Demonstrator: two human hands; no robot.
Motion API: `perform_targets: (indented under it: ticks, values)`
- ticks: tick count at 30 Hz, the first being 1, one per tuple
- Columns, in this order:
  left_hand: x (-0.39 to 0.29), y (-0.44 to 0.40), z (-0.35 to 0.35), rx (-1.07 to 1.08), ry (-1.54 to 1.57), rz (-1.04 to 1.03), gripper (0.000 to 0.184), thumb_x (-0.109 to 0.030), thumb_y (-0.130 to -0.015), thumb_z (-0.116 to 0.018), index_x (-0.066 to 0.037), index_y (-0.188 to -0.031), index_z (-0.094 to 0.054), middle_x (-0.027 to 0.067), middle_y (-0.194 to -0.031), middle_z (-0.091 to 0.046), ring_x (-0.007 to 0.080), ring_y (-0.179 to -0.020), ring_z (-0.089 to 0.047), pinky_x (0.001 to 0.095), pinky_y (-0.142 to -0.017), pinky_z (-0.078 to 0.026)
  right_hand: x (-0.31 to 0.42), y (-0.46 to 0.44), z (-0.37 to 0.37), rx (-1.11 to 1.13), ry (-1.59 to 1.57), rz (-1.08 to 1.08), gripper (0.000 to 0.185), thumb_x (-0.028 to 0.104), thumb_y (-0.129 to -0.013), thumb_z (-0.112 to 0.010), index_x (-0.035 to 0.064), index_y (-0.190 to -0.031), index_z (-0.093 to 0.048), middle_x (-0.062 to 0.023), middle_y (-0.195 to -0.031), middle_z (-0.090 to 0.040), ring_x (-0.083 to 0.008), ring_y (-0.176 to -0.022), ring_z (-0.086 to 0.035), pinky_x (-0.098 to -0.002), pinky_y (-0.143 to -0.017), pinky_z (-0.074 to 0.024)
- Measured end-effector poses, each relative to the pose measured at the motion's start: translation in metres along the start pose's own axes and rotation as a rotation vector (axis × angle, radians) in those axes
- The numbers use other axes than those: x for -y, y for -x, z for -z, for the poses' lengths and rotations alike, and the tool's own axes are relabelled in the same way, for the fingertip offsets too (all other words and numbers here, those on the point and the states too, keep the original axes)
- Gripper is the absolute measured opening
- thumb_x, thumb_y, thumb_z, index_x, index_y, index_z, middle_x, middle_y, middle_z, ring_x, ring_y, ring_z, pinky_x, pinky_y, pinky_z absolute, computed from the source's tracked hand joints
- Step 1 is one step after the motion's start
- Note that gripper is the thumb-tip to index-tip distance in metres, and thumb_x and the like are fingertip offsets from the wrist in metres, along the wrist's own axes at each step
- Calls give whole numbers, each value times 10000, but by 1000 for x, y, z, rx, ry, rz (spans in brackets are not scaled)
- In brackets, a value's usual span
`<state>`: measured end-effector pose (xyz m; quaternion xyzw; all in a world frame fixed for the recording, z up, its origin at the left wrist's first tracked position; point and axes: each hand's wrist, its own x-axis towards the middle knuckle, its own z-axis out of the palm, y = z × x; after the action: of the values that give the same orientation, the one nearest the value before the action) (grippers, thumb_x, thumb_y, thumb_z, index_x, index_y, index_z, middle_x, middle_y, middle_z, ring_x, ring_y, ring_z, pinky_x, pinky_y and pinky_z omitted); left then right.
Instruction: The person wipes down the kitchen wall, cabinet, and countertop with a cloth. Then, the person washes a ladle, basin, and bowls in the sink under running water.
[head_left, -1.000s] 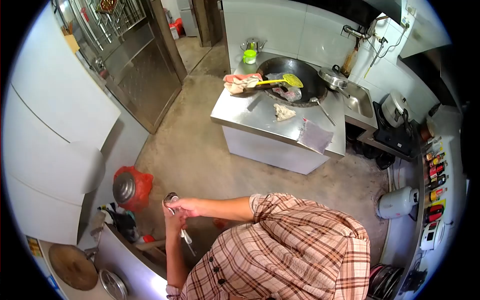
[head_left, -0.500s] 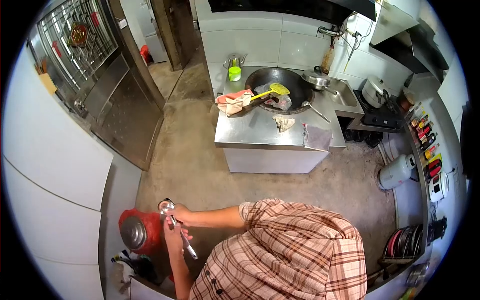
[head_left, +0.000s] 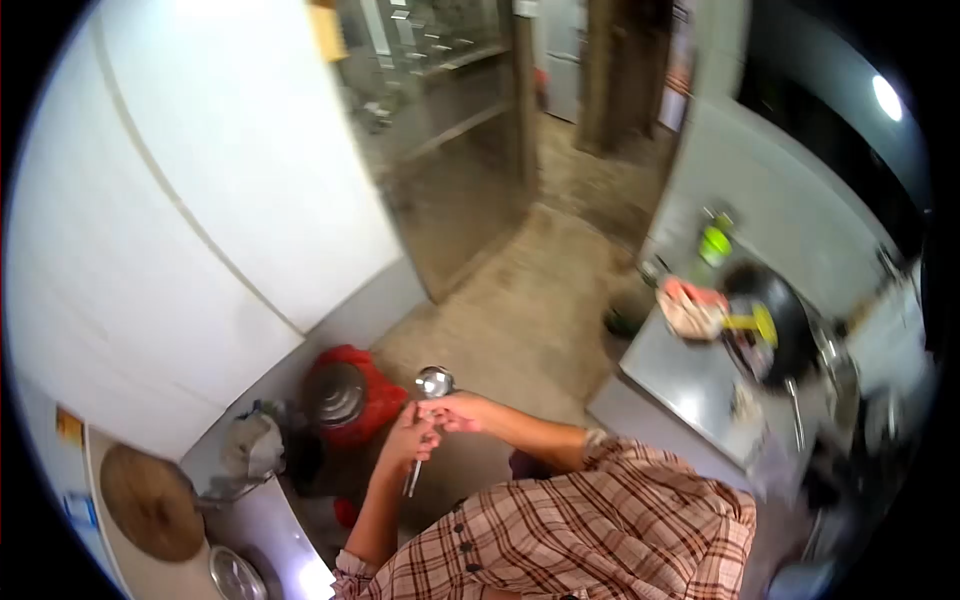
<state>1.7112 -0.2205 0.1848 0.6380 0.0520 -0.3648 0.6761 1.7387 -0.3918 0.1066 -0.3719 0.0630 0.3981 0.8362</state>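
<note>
A metal ladle is held between both hands, its round bowl above them and its pale handle slanting down below. My right hand is closed around it just under the bowl. Lower and to the left, my left hand has its fingers bent around the handle. Left of the hands, a metal lid lies on a red bag near the floor. The view is slightly blurred by motion.
A steel counter at the right bears a dark wok, a yellow strainer, cloths and a green cup. At lower left are a round wooden board and a metal counter. A door stands beyond.
The view has turned left, so the counter with the wok now appears farther right. Both hands still hold the ladle, whose bowl now sits above the hands.
</note>
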Motion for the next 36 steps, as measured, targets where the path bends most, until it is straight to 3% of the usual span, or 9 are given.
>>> perform_targets:
  ticks: [5, 10, 15, 22, 25, 27, 30, 33, 36]
  values:
    - [38, -39, 4, -175, -121, -296, 732, -251, -966, -525, -90, -1542, -104, 39, -701, -569, 133, -509, -519, 262, -431, -391, 49, -5, -2, 68, 211, 26, 143, 166, -885, -703, 32, -935, -700, -29, -836, -678, -71, -641, -575, -187, -479, -373]
    - [15, -31, -18, -237, -219, -350, 364, -229, -1010, -507, -27, -1312, -489, 38, -734, -597, 102, -571, -549, 264, -505, -440, 111, -2, 7, 83, 294, 137, 197, 186, -908, -667, -1, -962, -693, -52, -834, -688, -106, -623, -606, -227, -512, -514]
    - [49, -48, 4, -369, -150, -573, 278, -213, -978, -551, -33, -1188, -578, 60, -791, -637, 118, -607, -585, 263, -548, -484, 242, 25, -24, -305, 594, 443, 176, 156, -859, -709, -16, -895, -695, -89, -680, -654, -177, -491, -620, -287, -463, -543]
    - [162, -26, 98, -483, -229, -145, 284, -207, -926, -626, -21, -1140, -657, 122, -779, -685, 198, -633, -677, 337, -567, -569, 490, 95, -155, -451, 678, 1478, 246, 190, -856, -682, -16, -736, -623, -82, -614, -611, -173, -487, -576, -300, -482, -476]
    - [246, -27, 147, -529, -432, -237, 285, -190, -922, -625, 15, -1119, -651, 149, -769, -686, 223, -605, -681, 350, -549, -579, 587, 99, -221, -465, 751, 1952, 153, 109, -902, -627, -36, -862, -599, -90, -675, -617, -172, -504, -589, -296, -472, -475]
    - [265, -19, 148, -695, -133, 52, 267, -175, -924, -620, 26, -1097, -654, 158, -763, -685, 234, -599, -685, 347, -541, -577, 646, 89, -257, -451, 781, 1918, 112, 56, -913, -602, -48, -936, -566, -110, -728, -623, -178, -535, -602, -308, -469, -518]
    - [326, -13, 167, -776, 127, 1, 253, -162, -911, -635, 43, -1057, -659, 165, -783, -677, 271, -696, -704, 387, -608, -584, 624, 91, -321, -54, 468, 1790, 159, 40, -898, -623, -88, -930, -534, -169, -795, -635, -210, -549, -623, -338, -483, -576]
    - [383, 7, 169, -867, -1241, -453, 237, -193, -885, -656, -1, -1020, -688, 166, -854, -683, 284, -834, -699, 428, -736, -564, 631, 71, -349, -146, 526, 1691, 201, 50, -897, -617, -123, -970, -544, -195, -854, -653, -236, -581, -646, -338, -510, -594]
    - [397, 18, 160, -811, -494, 46, 233, -205, -870, -661, -16, -1004, -694, 156, -859, -685, 279, -834, -697, 421, -735, -560, 636, 53, -365, -27, 502, 1592, 201, 67, -901, -618, -120, -948, -563, -185, -854, -659, -237, -586, -652, -342, -544, -610]
